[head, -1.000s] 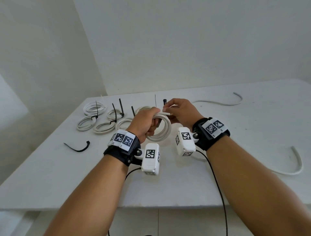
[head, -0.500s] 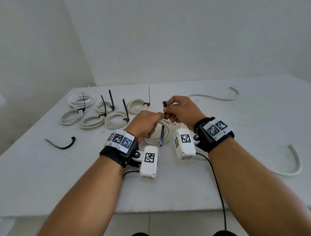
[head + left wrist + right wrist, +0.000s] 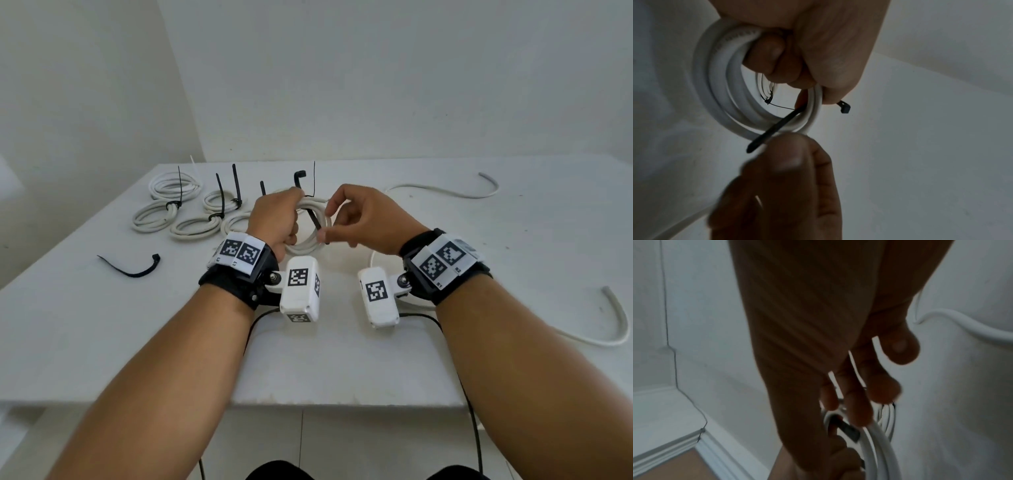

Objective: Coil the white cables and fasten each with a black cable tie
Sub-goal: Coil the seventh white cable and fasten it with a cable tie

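My left hand grips a coiled white cable above the table, fingers curled through the ring. A black cable tie is threaded through the coil. Its head sticks out beside my left thumb and its tail slants down across the coil. My right hand is just right of the coil and pinches the tail between thumb and forefinger. In the right wrist view the coil shows below my dark fingers.
Several tied coils with upright tie tails lie at the back left. A loose black tie lies left of my left wrist. Uncoiled white cables lie at the back right and far right. The table's front edge is near.
The tie now runs through the coil. My right hand has dropped from the tie's head to its tail, and the head now stands above my left hand.
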A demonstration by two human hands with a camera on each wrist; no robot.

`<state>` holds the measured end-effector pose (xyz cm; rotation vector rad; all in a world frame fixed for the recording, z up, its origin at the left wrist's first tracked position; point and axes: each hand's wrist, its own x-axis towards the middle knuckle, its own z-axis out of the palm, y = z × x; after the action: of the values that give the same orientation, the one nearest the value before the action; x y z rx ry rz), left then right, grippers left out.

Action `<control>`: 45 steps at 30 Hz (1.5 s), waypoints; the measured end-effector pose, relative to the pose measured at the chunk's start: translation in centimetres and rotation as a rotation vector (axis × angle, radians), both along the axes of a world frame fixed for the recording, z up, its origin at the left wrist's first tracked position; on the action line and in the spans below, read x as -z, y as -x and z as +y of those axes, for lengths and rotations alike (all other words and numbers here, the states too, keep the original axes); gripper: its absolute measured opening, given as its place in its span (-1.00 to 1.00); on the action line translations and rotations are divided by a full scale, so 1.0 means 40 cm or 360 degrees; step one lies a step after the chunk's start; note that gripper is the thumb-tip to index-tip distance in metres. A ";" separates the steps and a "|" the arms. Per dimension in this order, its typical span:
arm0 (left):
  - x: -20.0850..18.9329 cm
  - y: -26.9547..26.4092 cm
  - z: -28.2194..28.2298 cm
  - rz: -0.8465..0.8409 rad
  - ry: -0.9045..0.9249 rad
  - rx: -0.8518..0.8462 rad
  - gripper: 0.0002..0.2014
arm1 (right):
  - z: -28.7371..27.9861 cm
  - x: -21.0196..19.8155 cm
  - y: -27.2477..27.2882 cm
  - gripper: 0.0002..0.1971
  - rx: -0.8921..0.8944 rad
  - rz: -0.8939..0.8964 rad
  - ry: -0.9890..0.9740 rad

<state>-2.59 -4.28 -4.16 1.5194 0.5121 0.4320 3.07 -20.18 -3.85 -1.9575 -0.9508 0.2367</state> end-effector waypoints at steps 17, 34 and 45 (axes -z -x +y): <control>0.013 -0.014 0.007 -0.0054 0.0185 -0.0057 -0.78 | 0.029 0.016 0.013 -0.94 0.0097 -0.0542 -0.0006; 0.012 -0.007 0.002 -0.0136 0.0151 0.0045 -0.75 | 0.011 -0.011 0.006 -0.88 0.0218 -0.0447 -0.0534; 0.029 -0.013 -0.023 -0.0199 -0.0229 0.0051 -0.75 | 0.015 0.000 -0.008 -0.94 0.0193 -0.0407 -0.0380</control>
<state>-2.09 -5.21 -5.31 1.6247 0.3646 0.5448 3.38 -19.59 -3.84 -1.8417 -0.9695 -0.1935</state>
